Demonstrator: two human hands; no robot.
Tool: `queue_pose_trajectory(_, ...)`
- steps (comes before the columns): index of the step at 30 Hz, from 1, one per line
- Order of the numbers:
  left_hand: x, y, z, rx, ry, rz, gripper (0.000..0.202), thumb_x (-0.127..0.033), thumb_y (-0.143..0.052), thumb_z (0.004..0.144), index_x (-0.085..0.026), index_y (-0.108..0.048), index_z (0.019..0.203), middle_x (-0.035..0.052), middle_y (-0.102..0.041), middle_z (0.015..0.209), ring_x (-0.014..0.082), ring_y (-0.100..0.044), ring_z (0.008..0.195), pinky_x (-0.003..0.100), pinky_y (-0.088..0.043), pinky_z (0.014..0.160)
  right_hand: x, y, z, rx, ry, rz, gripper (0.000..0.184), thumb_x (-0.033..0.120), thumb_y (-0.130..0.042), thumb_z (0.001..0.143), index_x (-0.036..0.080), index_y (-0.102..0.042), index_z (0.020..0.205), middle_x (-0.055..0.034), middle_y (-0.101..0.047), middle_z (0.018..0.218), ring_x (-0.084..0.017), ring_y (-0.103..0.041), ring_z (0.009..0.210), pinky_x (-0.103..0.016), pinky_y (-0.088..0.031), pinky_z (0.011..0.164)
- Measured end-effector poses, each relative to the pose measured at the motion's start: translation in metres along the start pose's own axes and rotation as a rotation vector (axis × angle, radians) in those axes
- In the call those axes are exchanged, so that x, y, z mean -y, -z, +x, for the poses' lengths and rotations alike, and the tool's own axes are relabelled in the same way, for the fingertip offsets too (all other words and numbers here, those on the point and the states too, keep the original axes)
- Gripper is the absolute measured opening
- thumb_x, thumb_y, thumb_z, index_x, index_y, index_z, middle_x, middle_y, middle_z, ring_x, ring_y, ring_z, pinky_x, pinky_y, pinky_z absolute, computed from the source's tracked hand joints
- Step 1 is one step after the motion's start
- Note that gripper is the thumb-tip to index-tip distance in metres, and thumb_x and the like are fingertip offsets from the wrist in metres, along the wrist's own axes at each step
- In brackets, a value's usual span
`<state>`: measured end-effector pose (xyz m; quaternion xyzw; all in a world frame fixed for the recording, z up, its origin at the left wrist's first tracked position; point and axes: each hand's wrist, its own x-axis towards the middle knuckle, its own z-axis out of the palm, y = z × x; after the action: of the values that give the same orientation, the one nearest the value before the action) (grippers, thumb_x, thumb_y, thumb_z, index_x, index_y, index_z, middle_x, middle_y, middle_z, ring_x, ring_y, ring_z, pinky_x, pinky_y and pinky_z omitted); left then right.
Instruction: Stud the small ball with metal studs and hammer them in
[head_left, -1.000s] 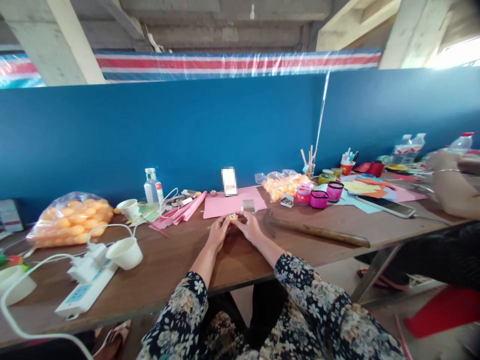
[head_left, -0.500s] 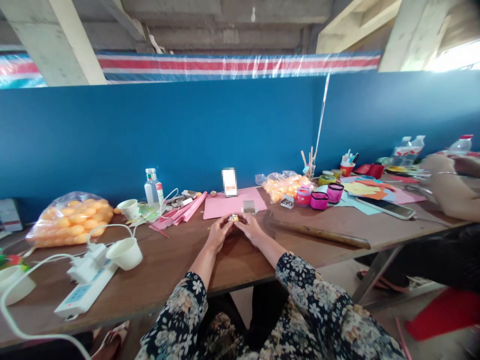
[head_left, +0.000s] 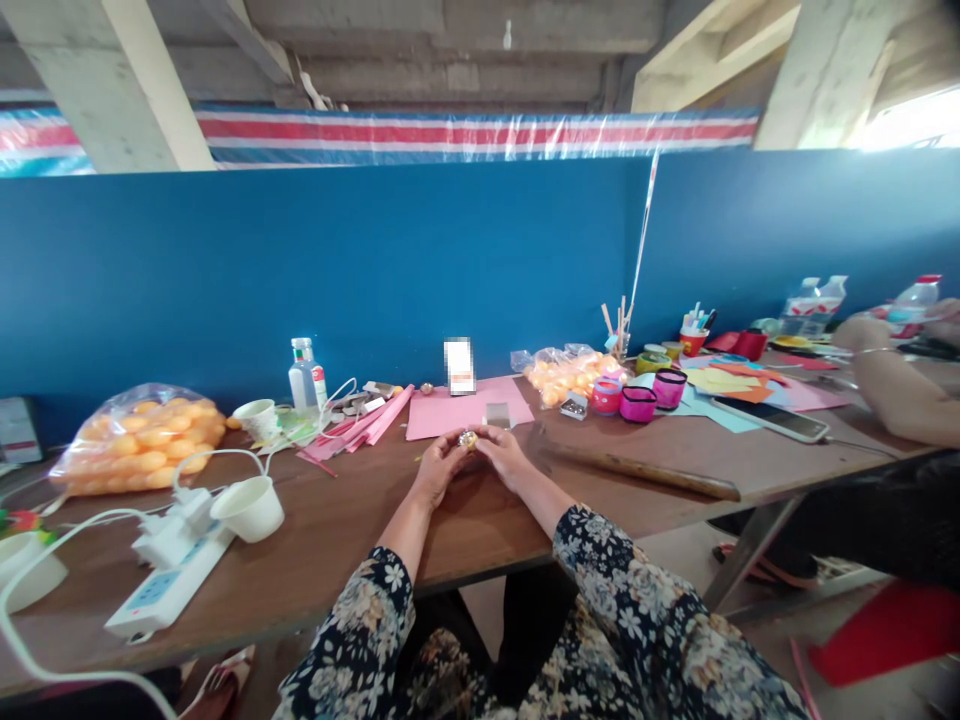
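Between the fingertips of both hands is a small shiny gold-and-silver ball-like piece, too small to name more closely. My left hand pinches it from the left, and my right hand closes on it from the right. Both hands are just above the brown table, near the front of a pink paper sheet. A small clear flat box lies on the sheet behind my right hand. At the sheet's back edge stands an upright phone, its screen partly blurred.
A wooden stick lies right of my hands. Bags of orange balls and pink bands are on the table. A paper cup and power strip stand left. Another person's arm rests at the right.
The shiny piece has turned or lifted slightly between my fingers, and more of it shows now. Both hands keep nearly the same place. At the right, the other person's arm has shifted a little.
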<state>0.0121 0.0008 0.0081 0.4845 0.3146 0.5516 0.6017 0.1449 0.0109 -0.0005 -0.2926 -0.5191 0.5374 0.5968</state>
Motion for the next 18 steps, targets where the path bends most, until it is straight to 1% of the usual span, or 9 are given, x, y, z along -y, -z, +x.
queue_pose_trajectory(3,0.0014,0.0003,0.0001,0.011,-0.02,0.026,0.047,-0.025,-0.07,0.059,-0.014,-0.057,0.103,0.0099,-0.062,0.104,0.0197,-0.059,0.091,0.038,-0.043,0.086,-0.0025,0.0014,0.0024,-0.035,-0.026,0.04,0.033,0.034,-0.063,0.064,0.014,-0.064,0.091,-0.0056,-0.066,0.08,-0.015,-0.059,0.071,-0.029,-0.046,0.071)
queue_pose_trajectory(8,0.0031,0.0027,0.0003,0.036,-0.048,0.069,0.05,-0.022,-0.071,0.057,-0.013,-0.057,0.104,0.0108,-0.063,0.104,0.0201,-0.059,0.092,0.038,-0.041,0.088,-0.0024,0.0025,0.0022,-0.046,-0.042,0.079,0.032,0.034,-0.067,0.06,0.014,-0.065,0.085,-0.0049,-0.066,0.076,-0.013,-0.058,0.067,-0.028,-0.046,0.069)
queue_pose_trajectory(13,0.0022,0.0029,-0.0007,0.072,-0.044,0.082,0.05,-0.023,-0.071,0.057,-0.012,-0.058,0.104,0.0113,-0.062,0.104,0.022,-0.058,0.094,0.04,-0.041,0.089,0.0003,0.0014,0.0006,-0.057,-0.055,0.086,0.03,0.034,-0.068,0.058,0.013,-0.065,0.08,-0.0047,-0.065,0.073,-0.013,-0.057,0.064,-0.027,-0.045,0.066)
queue_pose_trajectory(18,0.0016,0.0024,-0.0016,0.082,-0.021,0.086,0.05,-0.026,-0.071,0.058,-0.014,-0.058,0.105,0.0102,-0.063,0.102,0.022,-0.058,0.093,0.04,-0.042,0.087,-0.0009,0.0008,0.0006,-0.071,-0.087,0.12,0.03,0.036,-0.066,0.059,0.014,-0.066,0.079,-0.0044,-0.065,0.071,-0.012,-0.057,0.062,-0.026,-0.045,0.062)
